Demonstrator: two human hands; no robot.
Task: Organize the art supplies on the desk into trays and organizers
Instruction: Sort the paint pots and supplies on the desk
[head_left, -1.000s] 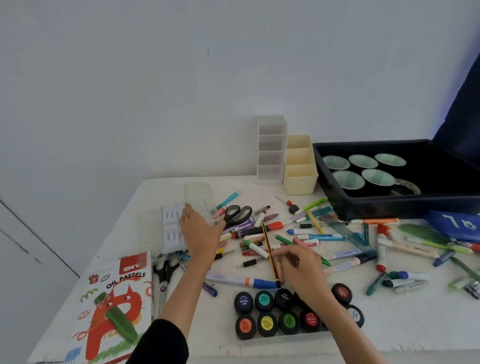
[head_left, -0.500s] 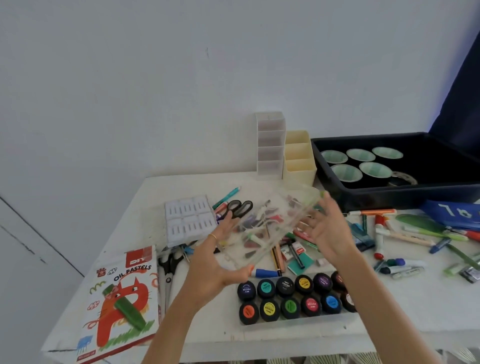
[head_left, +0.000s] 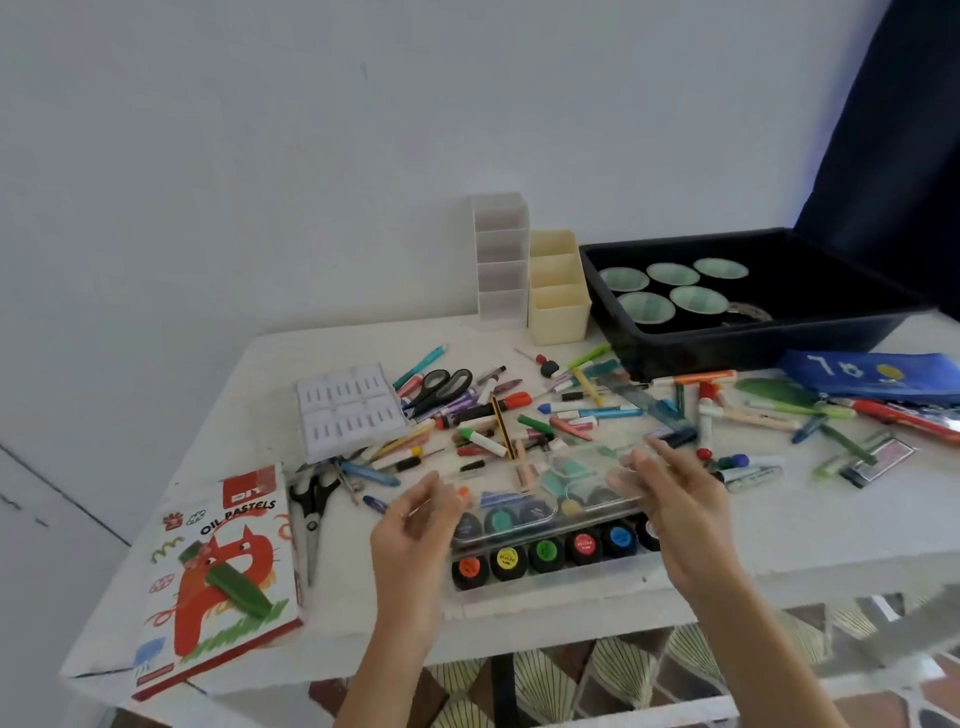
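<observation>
A clear plastic lid (head_left: 545, 488) hangs low and tilted over the clear paint tray (head_left: 550, 584), covering its back row. The tray holds several small black paint pots (head_left: 506, 560) with coloured tops. My left hand (head_left: 415, 525) pinches the lid's left end and my right hand (head_left: 675, 499) holds its right end. Behind them lies a heap of markers, pens and crayons (head_left: 519, 415) on the white desk (head_left: 810, 530).
An oil pastels box (head_left: 218, 577) lies front left, black scissors (head_left: 311, 499) beside it, a white blister pack (head_left: 350, 410) behind. White (head_left: 501, 260) and cream (head_left: 558, 291) organizers stand at the back. A black bin (head_left: 727, 343) with green cups sits back right, a blue pouch (head_left: 878, 376) next to it.
My left hand picked the clear lid up from the back left. Both hands carried it in front of me and lowered it over the paint tray.
</observation>
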